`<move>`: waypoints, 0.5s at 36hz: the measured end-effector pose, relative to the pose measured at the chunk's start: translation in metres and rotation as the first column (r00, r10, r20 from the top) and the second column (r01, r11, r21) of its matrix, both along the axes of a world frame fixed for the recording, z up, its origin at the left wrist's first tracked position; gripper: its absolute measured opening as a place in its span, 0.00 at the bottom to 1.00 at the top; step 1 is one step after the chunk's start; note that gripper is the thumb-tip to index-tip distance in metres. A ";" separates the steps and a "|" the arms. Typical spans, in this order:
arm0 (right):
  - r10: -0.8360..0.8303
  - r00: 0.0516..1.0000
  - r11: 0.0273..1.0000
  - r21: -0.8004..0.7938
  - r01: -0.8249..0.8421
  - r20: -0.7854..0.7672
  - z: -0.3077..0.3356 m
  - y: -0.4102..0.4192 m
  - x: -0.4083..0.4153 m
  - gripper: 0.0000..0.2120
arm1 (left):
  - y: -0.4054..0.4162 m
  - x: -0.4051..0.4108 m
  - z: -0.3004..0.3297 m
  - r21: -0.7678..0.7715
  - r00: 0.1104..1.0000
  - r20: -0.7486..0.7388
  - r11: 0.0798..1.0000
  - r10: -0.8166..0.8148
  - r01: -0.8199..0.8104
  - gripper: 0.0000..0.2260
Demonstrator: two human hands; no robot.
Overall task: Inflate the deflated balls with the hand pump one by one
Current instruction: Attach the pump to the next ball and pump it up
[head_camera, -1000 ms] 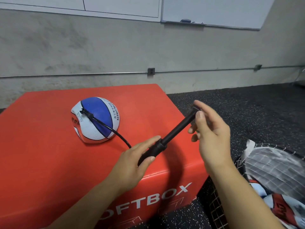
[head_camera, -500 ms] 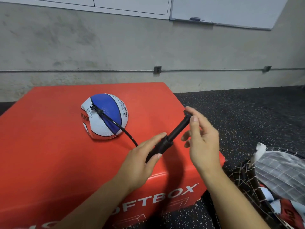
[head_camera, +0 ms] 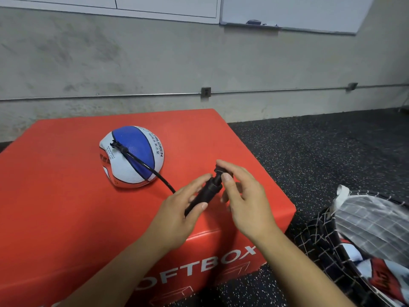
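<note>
The box [head_camera: 66, 196] is used as a bench on which the half-flat ball [head_camera: 132, 158] is rested beyond the fingers, joined by a hose [head_camera: 155, 171] to the pump [head_camera: 204, 194], whose barrel is steadied in the curled left hand [head_camera: 177, 211] while its handle is pinched by the right hand [head_camera: 245, 200], seemingly pushed fully in.

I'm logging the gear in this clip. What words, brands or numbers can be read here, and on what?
"OFTBOX": white letters on the front face of the red box; anything before the O is hidden by the left arm.
"HILDREN": on the ball, a leading letter hidden by the curve.
Characters beside it: too small to read.
Small print by the ball's valve: too blurred.
</note>
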State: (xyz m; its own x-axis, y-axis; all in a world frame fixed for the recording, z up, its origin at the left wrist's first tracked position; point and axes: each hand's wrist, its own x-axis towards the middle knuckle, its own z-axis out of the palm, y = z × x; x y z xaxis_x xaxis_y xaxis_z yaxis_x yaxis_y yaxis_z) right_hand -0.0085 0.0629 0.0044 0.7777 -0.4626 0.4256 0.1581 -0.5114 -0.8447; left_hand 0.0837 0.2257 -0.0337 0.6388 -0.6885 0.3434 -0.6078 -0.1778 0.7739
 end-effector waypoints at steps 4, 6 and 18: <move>-0.006 1.000 1.000 -0.019 0.006 0.002 0.006 -0.013 -0.009 0.14 | 0.000 -0.003 0.001 0.022 1.000 0.016 1.000 -0.018 0.018 0.28; -0.043 0.998 0.999 0.007 0.043 0.046 0.015 -0.023 -0.013 0.14 | 0.000 -0.005 0.002 0.045 0.999 0.028 0.999 -0.027 0.025 0.28; -0.269 0.940 0.956 0.176 0.235 0.210 0.045 -0.064 -0.035 0.14 | -0.007 -0.011 0.002 0.090 0.994 0.099 0.995 -0.052 0.043 0.28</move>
